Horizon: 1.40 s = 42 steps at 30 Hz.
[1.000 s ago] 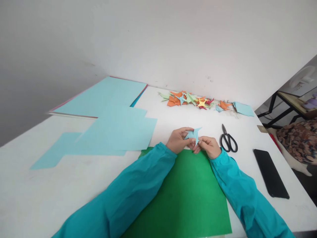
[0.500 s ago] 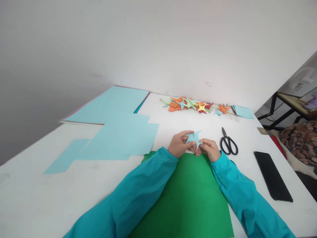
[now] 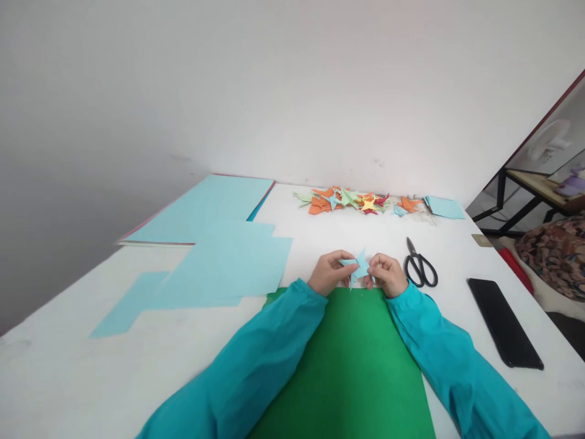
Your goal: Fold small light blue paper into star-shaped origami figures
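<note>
Between my two hands is a light blue folded paper star (image 3: 361, 266) with pointed tips. My left hand (image 3: 333, 272) pinches its left side, thumb laid across the front. At the opposite side, my right hand (image 3: 386, 274) grips a point of the star between thumb and fingertips. Both hands are just above the far edge of a green paper sheet (image 3: 347, 360). Some of the star's folds are covered by my fingers.
Black-handled scissors (image 3: 419, 263) and a black phone (image 3: 504, 323) lie to the right. Folded paper pieces (image 3: 350, 198) in several colours line the wall, beside a stack of light blue squares (image 3: 444, 207). Light blue sheets (image 3: 228, 259) spread over the left of the white table (image 3: 55, 347).
The paper star has been turned in my hands, so its points now face other ways. My right fingers have shifted their grip on it. The camera view has tilted slightly.
</note>
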Motion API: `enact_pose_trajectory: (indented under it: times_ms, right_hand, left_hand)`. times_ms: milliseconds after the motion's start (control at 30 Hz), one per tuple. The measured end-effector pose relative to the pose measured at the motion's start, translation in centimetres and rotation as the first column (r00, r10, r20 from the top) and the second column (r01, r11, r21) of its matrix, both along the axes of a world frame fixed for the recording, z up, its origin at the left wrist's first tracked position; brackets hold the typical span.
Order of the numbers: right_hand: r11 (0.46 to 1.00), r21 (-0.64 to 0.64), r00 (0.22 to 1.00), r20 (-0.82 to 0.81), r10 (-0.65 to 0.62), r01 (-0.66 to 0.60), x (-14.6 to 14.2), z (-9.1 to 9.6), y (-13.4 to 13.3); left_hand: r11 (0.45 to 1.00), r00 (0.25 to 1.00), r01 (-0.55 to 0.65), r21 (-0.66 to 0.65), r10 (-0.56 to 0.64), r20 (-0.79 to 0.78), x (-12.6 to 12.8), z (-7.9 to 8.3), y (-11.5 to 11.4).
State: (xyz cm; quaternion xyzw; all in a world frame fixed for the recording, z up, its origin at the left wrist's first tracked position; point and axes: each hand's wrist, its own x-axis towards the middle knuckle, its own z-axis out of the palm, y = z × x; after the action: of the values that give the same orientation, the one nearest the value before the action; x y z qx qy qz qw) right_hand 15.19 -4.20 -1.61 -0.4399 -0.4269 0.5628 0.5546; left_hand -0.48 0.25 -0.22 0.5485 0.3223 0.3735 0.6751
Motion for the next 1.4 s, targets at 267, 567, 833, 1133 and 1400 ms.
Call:
enact_pose_trajectory:
  times_ms: [267, 567, 833, 1133, 1400]
  right_hand:
    - [1.000, -0.024, 0.997, 0.078, -0.008, 0.010, -0.41, 0.12, -0.03]
    - [0.997, -0.016, 0.991, 0.119, -0.067, 0.069, -0.43, 0.21, -0.20]
    - [0.990, -0.007, 0.990, -0.003, -0.143, 0.143, -0.25, -0.36, 0.35]
    - [0.990, -0.039, 0.989, -0.057, -0.134, 0.132, -0.14, -0.13, 0.43]
    - [0.996, -0.029, 0.986, 0.143, -0.081, 0.086, -0.73, 0.15, -0.15]
  left_hand:
    - [0.999, 0.998, 0.038, 0.039, -0.037, -0.042, 0.19, -0.08, -0.18]
    - [0.998, 0.998, 0.061, 0.018, -0.061, -0.033, 0.36, -0.08, -0.19]
    - [0.978, 0.985, 0.170, 0.123, -0.169, -0.012, -0.03, -0.19, -0.23]
    - [0.992, 0.995, 0.094, 0.089, -0.091, -0.044, 0.32, -0.79, -0.04]
    - [0.974, 0.992, 0.095, 0.205, -0.075, -0.104, 0.47, -0.29, -0.49]
